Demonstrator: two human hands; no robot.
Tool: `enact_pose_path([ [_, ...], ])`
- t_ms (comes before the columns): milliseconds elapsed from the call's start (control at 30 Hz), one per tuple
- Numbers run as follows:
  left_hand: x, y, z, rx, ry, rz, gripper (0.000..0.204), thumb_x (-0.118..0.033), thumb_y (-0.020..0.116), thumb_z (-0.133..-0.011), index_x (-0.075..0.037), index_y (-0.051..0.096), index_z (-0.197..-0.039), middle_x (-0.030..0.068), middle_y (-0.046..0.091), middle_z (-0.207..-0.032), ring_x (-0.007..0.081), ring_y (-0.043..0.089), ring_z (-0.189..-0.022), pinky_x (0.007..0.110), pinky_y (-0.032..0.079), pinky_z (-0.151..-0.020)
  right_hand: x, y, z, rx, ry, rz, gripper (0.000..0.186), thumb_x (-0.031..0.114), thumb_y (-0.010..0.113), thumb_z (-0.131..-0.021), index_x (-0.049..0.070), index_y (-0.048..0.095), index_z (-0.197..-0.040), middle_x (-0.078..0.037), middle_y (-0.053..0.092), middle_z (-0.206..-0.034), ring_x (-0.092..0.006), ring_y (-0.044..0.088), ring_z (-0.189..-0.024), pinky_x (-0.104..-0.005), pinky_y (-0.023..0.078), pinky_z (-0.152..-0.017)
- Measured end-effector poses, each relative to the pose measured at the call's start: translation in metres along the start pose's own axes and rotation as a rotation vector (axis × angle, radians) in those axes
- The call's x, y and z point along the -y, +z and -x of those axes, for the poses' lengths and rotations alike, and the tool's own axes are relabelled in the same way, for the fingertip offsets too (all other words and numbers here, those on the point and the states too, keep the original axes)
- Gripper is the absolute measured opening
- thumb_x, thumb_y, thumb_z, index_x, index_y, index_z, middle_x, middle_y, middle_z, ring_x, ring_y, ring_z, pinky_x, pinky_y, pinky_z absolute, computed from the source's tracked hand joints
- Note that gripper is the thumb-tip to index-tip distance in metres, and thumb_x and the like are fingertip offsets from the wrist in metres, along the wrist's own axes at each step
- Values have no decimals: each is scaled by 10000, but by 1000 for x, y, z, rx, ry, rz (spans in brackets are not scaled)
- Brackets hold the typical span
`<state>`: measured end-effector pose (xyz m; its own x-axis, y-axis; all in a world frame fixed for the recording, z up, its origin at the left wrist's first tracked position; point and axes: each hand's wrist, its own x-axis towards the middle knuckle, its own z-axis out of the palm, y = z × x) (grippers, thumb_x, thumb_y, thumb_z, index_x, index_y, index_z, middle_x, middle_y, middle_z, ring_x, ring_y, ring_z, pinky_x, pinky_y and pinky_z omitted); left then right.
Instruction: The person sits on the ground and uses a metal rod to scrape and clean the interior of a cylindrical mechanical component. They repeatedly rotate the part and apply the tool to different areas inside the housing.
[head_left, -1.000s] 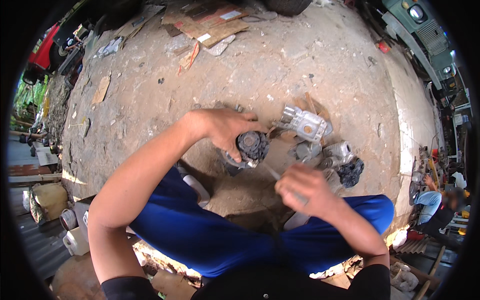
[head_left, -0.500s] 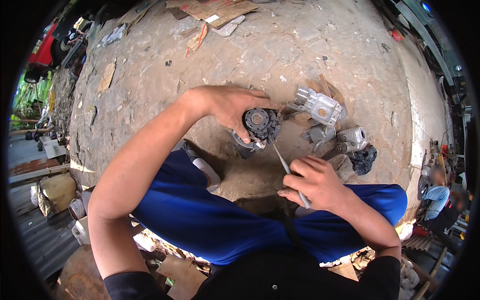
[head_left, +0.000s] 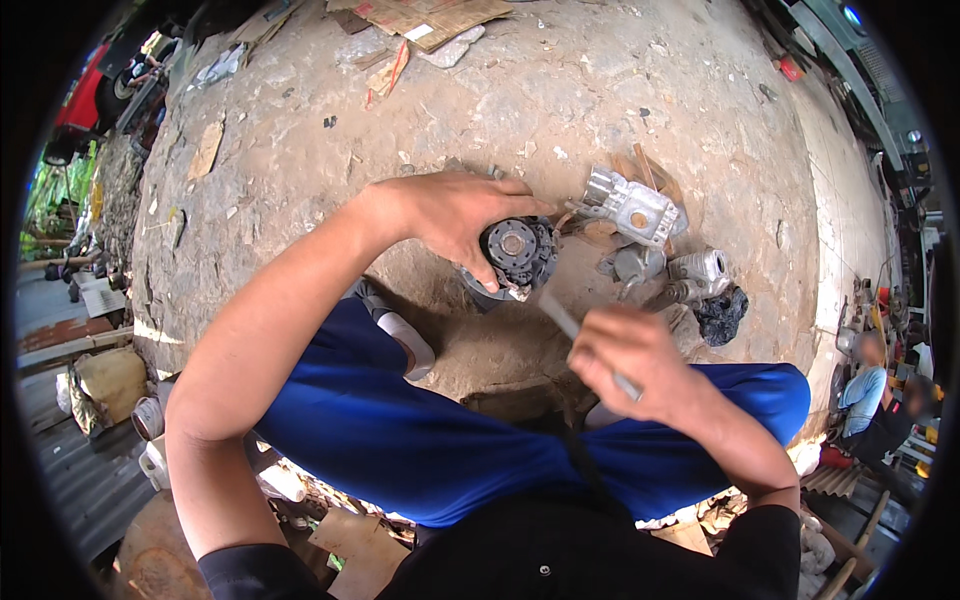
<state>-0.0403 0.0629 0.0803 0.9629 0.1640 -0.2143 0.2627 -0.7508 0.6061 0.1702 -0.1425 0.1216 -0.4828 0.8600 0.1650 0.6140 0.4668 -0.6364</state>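
On the ground in front of me stands a round, dark, greasy machine part [head_left: 520, 258] with a ring of holes round its pale hub. My left hand [head_left: 448, 215] is wrapped round its far and left side, thumb along the near edge, fingers closed on it. To the right and nearer me, my right hand [head_left: 640, 362] is closed round a slender grey tool [head_left: 560, 317]. The tool points toward the part but stays apart from it. Motion smears its tip, so its kind does not show.
Right of the part lie a silver metal casting [head_left: 638, 213], a finned metal cylinder [head_left: 702, 268] and a crumpled black bag [head_left: 722, 316]. Cardboard sheets [head_left: 430, 22] lie at the far side. Two people [head_left: 868, 385] sit at the far right. My blue-clad legs [head_left: 400, 440] flank the spot.
The tool's tip has pulled back from the dark part's near right edge, and the tool is now blurred and turned. My left hand keeps its hold on the part.
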Motion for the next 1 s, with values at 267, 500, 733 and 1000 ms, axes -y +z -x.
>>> enact_pose_path([
  [267, -17, -11, -4, 42, -137, -15, 1034, -457, 913, -622, -170, 464, -1507, 129, 578, -1368, 358, 545, -1302, 465, 467, -1074, -6, -4, 3, -62, 80, -32, 164, 156, 716, -903, 18, 673, -827, -115, 597, -735, -281, 633, -629, -409, 502, -568],
  [500, -18, -8, -14, 43, -226, -60, 993, -593, 849, -692, -165, 466, -1502, 142, 574, -1374, 370, 575, -1279, 474, 502, -1052, -18, -19, 6, -150, 157, 72, 206, 183, 700, -928, 2, 680, -831, -130, 585, -704, -291, 619, -590, -425, 493, -532],
  [733, -26, -11, -16, 43, -326, -47, 955, -675, 752, -781, -143, 450, -1515, 158, 557, -1398, 375, 577, -1275, 455, 501, -1067, -8, -23, 14, -139, 209, -34, 184, 159, 745, -866, -10, 681, -835, -117, 582, -751, -285, 600, -580, -401, 503, -538],
  [1000, -34, -24, -18, 63, -404, 63, 929, -699, 699, -822, -10, 552, -1428, 253, 658, -1245, 395, 618, -1217, 435, 492, -1045, -10, 8, 10, -185, -88, 139, 240, 205, 840, -734, 43, 674, -795, -83, 546, -757, -269, 610, -668, -400, 500, -615],
])
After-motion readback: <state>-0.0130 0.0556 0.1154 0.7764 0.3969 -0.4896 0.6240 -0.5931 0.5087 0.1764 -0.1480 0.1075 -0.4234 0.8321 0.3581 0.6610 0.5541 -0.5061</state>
